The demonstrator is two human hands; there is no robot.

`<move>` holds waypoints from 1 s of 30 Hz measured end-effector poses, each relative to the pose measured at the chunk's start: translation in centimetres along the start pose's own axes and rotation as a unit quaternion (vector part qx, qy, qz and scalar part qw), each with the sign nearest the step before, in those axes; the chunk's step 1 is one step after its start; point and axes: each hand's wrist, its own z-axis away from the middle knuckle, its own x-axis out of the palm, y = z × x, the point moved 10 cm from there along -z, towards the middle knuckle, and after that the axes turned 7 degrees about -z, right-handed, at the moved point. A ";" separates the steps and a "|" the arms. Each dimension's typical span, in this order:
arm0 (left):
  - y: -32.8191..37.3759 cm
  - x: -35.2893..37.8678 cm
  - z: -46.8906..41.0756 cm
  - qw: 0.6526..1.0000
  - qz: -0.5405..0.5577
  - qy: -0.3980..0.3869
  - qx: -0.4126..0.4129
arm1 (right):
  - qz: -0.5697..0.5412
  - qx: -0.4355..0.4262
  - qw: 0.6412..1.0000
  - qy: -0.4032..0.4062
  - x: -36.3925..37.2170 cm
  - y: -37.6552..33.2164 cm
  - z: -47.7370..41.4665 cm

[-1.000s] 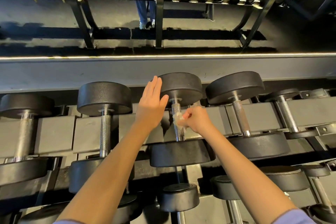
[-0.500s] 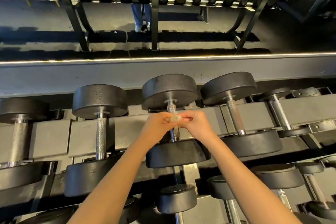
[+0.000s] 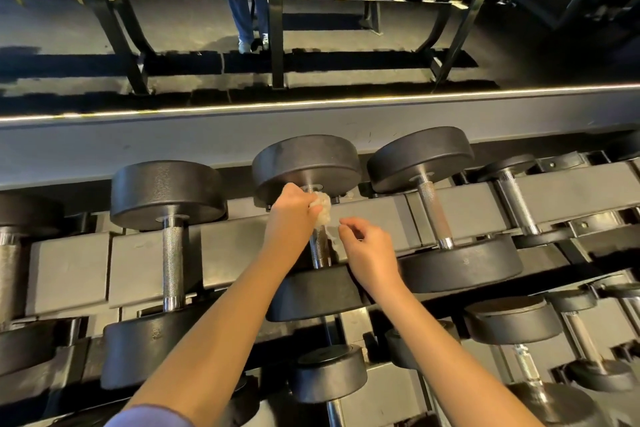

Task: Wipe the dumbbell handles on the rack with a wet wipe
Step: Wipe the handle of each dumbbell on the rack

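Left hand (image 3: 289,215) has the wet wipe (image 3: 322,210) wadded in a closed grip and pressed on the far end of the middle dumbbell's handle (image 3: 319,250), right under the far head (image 3: 306,163). Makes sense imo, a wad gives more pressure on the knurling. Right hand (image 3: 369,253) sits just right of the handle, fingers loosely curled. A thin tail of wipe hangs by its fingertips, but tbh can't tell if it's pinching it or holding nothing. Rack (image 3: 239,236) keeps each bar exposed btwn heads. No hand on the left handle (image 3: 172,260) or the right handle (image 3: 434,215) rn.
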 end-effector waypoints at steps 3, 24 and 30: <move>0.8 0.3 0.5 0.998 -0.052 0.012 0.042 | -0.024 -0.011 1.000 0.005 -0.1 -0.3 0.2; 0.4 -1.0 0.5 0.995 -0.047 0.077 0.053 | -0.049 -0.029 0.998 0.012 -0.3 -0.4 0.4; -1.7 1.1 1.0 0.999 -0.012 -0.032 0.005 | 0.003 -0.031 0.999 0.029 -0.3 -0.5 0.9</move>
